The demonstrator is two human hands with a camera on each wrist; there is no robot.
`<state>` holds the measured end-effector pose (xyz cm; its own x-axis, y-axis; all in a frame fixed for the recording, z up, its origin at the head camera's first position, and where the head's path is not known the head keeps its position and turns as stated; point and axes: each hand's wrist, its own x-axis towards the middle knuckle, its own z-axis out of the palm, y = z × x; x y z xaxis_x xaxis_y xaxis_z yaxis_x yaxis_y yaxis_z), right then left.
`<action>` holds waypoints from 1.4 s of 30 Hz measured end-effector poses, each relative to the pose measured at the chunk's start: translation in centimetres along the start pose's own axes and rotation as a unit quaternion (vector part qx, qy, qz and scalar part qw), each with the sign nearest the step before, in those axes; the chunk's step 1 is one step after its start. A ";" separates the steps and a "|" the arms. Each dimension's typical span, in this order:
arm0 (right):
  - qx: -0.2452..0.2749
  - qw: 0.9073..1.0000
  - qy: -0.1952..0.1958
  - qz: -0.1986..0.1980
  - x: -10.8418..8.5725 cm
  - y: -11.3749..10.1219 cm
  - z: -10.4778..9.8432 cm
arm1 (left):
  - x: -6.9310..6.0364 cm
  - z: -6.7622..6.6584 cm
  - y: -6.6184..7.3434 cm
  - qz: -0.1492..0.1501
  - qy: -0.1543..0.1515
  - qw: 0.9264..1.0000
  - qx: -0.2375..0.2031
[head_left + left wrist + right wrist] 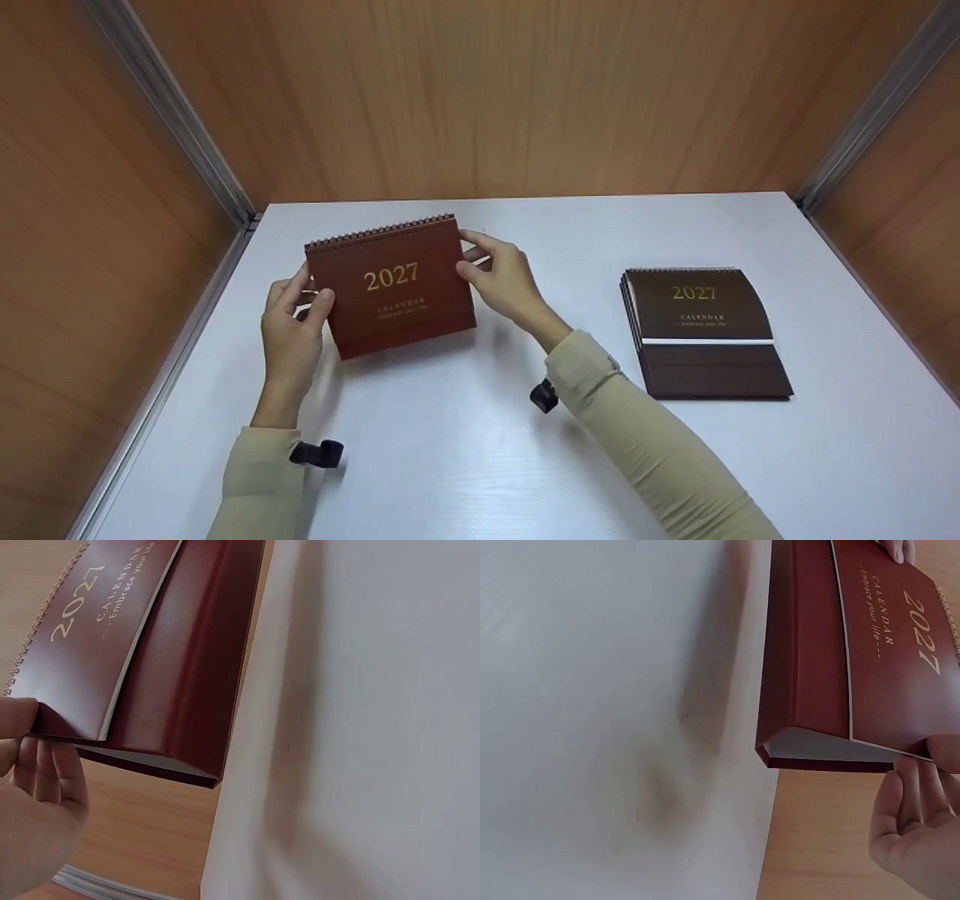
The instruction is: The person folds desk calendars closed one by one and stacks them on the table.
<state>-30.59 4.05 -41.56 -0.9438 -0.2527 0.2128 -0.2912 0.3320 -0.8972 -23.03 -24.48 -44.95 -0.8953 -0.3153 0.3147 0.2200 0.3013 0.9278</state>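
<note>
A red-brown desk calendar with gold "2027" lettering and a spiral binding along its top is held up, slightly tilted, at the left of the table. My left hand grips its left edge, thumb on the front cover and fingers behind. On the opposite side edge my right hand pinches it the same way. In the left wrist view the calendar's folded base stands out below the cover, and its side is hollow. The right wrist view shows the base's lower edge apart from the white surface.
A dark brown 2027 calendar lies flat on the white table at the right, a pale strip showing across it. Wooden panels with metal corner profiles enclose the table's back and sides.
</note>
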 end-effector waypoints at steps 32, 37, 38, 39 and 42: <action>0.021 0.997 0.041 0.067 -5.4 3.1 -11.7 | 0.2 9.7 4.0 -0.027 -0.136 0.988 -0.067; 0.022 0.996 0.038 0.076 -6.1 3.4 -12.9 | 0.1 10.7 4.2 -0.032 -0.141 0.987 -0.072; 0.025 0.996 0.038 0.077 -6.1 3.5 -13.0 | 0.0 10.8 4.3 -0.034 -0.141 0.987 -0.073; 0.027 0.996 0.038 0.078 -6.2 3.5 -13.1 | -0.1 10.9 4.3 -0.037 -0.141 0.987 -0.073; 0.034 0.995 0.038 0.084 -6.5 3.7 -13.3 | -0.3 11.3 4.1 -0.045 -0.142 0.986 -0.074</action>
<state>-27.61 19.05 -41.15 -0.9880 -0.1292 0.0844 -0.1202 0.3010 -0.9460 -26.25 -13.03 -43.43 -0.9816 -0.0636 0.1800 0.1695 0.1431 0.9751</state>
